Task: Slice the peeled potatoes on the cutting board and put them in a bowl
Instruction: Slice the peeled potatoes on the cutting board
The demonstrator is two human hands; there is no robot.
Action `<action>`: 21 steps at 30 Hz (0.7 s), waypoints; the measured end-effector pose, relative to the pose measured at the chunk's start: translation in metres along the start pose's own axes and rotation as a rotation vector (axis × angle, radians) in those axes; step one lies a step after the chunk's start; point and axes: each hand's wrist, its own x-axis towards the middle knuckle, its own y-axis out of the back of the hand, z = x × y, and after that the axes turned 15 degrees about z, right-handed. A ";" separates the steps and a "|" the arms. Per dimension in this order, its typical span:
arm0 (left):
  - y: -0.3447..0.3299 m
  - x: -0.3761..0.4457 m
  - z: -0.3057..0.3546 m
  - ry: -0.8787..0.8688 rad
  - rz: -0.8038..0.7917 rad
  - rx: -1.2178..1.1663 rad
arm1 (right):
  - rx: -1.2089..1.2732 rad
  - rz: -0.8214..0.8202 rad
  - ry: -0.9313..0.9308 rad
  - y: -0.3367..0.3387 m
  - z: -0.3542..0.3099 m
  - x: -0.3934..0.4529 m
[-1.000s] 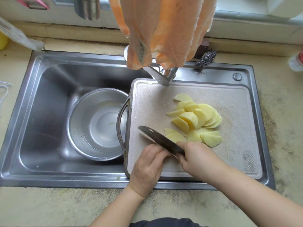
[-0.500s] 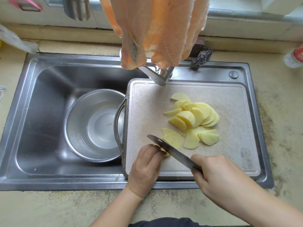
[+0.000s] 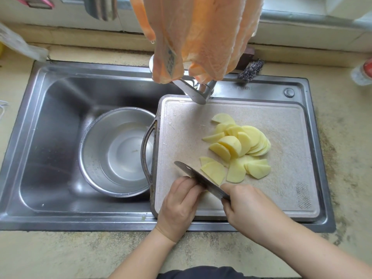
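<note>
Right hand (image 3: 244,204): closed round the knife (image 3: 198,179) handle; blade drawn back in against the left hand since half a second ago, starting another cut. Left hand (image 3: 179,206): fingers curled, pinning the potato piece, almost wholly hidden beneath. Slices (image 3: 239,147): heaped on cutting board (image 3: 285,125). Bowl (image 3: 112,150): in sink, holds no potato.

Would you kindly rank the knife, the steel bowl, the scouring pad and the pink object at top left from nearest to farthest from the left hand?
1. Knife, touching the left hand on its right side.
2. Steel bowl, to the left in the sink.
3. Scouring pad, far right, behind the sink.
4. Pink object, top left corner.
</note>
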 end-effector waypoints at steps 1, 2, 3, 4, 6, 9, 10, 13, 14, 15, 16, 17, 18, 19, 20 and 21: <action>0.000 0.000 0.000 -0.002 -0.002 -0.002 | 0.004 -0.001 -0.001 -0.003 -0.002 0.003; 0.000 0.000 0.000 0.000 -0.003 -0.004 | 0.009 -0.004 -0.005 -0.006 -0.002 0.006; 0.000 0.000 0.000 0.008 -0.003 -0.004 | 0.021 -0.007 -0.013 -0.008 -0.003 0.009; 0.001 0.000 0.000 0.022 -0.003 -0.001 | 0.038 -0.009 -0.022 -0.010 -0.002 0.011; 0.001 0.000 0.000 0.043 0.002 0.008 | 0.059 -0.005 -0.027 -0.012 0.000 0.012; 0.000 -0.001 -0.001 0.039 0.002 0.012 | 0.059 0.020 -0.005 -0.012 -0.002 0.013; 0.000 -0.002 -0.002 0.033 0.002 0.011 | 0.064 0.022 0.007 -0.011 -0.003 0.013; -0.001 -0.003 -0.003 0.030 0.019 -0.006 | 0.100 0.033 0.005 0.001 -0.003 0.008; -0.002 -0.002 -0.003 0.030 0.025 -0.014 | 0.118 0.048 -0.007 0.006 -0.001 0.005; -0.002 -0.002 -0.003 0.026 0.030 -0.017 | 0.128 0.064 -0.013 0.011 0.001 0.001; -0.003 -0.001 -0.004 0.023 0.035 -0.018 | 0.126 0.071 -0.011 0.015 0.003 -0.003; -0.003 -0.002 -0.004 0.020 0.041 -0.017 | 0.116 0.072 -0.005 0.019 0.004 -0.008; -0.004 -0.002 -0.004 0.018 0.046 -0.013 | 0.104 0.071 0.000 0.021 0.005 -0.012; -0.004 -0.002 -0.004 0.016 0.049 -0.006 | 0.091 0.071 0.005 0.023 0.005 -0.015; -0.004 -0.003 -0.005 0.013 0.051 0.005 | 0.073 0.066 0.008 0.024 0.005 -0.017; -0.004 -0.003 -0.005 0.012 0.051 0.019 | 0.053 0.056 0.008 0.024 0.005 -0.018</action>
